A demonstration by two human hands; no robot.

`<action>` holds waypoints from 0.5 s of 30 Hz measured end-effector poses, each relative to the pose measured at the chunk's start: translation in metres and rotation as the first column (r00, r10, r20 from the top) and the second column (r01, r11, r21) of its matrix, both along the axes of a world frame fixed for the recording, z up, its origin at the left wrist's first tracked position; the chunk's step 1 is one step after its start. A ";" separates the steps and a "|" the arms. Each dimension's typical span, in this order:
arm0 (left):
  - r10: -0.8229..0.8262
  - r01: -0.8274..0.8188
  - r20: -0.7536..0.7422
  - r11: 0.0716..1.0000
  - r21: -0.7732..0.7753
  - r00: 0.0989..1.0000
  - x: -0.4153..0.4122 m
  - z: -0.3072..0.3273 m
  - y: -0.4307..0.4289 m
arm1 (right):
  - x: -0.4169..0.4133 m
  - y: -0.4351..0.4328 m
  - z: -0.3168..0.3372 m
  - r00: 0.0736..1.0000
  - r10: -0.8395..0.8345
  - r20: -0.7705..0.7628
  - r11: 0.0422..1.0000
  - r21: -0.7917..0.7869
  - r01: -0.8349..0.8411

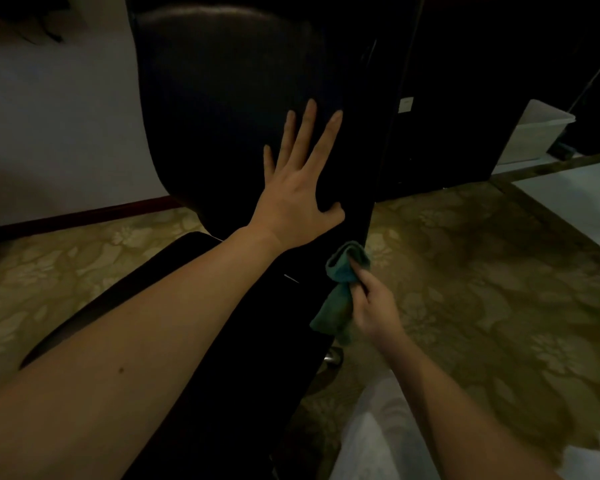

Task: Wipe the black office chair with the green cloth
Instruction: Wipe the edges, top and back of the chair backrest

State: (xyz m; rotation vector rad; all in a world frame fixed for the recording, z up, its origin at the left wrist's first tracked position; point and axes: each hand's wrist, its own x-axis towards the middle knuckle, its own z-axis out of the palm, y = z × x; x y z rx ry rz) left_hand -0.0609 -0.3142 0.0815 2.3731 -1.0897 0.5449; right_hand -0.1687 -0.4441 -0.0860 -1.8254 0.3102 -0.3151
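Currently the black office chair [222, 98] fills centre frame, its tall padded backrest upright and its seat running down toward the lower left. Light is dim and the upholstery reads as one dark mass, so any dust or streaks can't be made out.

Green cloth [343, 275]: bunched, upper wad against the backrest's right-hand edge, low down near where back meets seat. A loose tail hangs below.

Right hand [374, 306]: fingers curled round the cloth's middle, pinching it into the wad. Whether the cloth presses the edge firmly or only touches it is hard to judge, likely light contact.

Left hand [291, 202]: flat on the face of the backrest, fingers straight and spread, thumb out toward the right edge. Holds nothing and appears to brace the chair.

Step in hand, as judged: wiping the right side edge of the backrest, low section. Broad face and seat look not yet covered, though the view can't confirm it.

Next move calls for: a steady stroke along the edge with the brace maintained so the chair doesn't swivel, and perhaps opening the cloth flatter for the wide panel.

Surroundings: olive floral carpet [482, 271] underfoot, dark cabinet [447, 98] just behind the chair, white box [534, 133] beyond it, pale wall [49, 116] with dark skirting [84, 216] at left.
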 end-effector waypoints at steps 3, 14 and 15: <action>-0.001 0.001 0.022 1.000 -0.008 1.000 0.003 -0.002 0.001 | -0.007 -0.002 -0.003 0.999 -0.050 0.006 0.999 -0.020 0.050; -0.014 0.013 0.061 1.000 0.011 0.998 0.000 -0.003 0.006 | 0.000 0.001 0.041 0.975 -0.014 0.222 0.988 -0.145 0.048; -0.018 0.017 0.056 1.000 0.007 0.998 -0.002 -0.003 0.006 | -0.004 0.000 0.033 0.985 -0.001 0.172 0.989 -0.147 0.026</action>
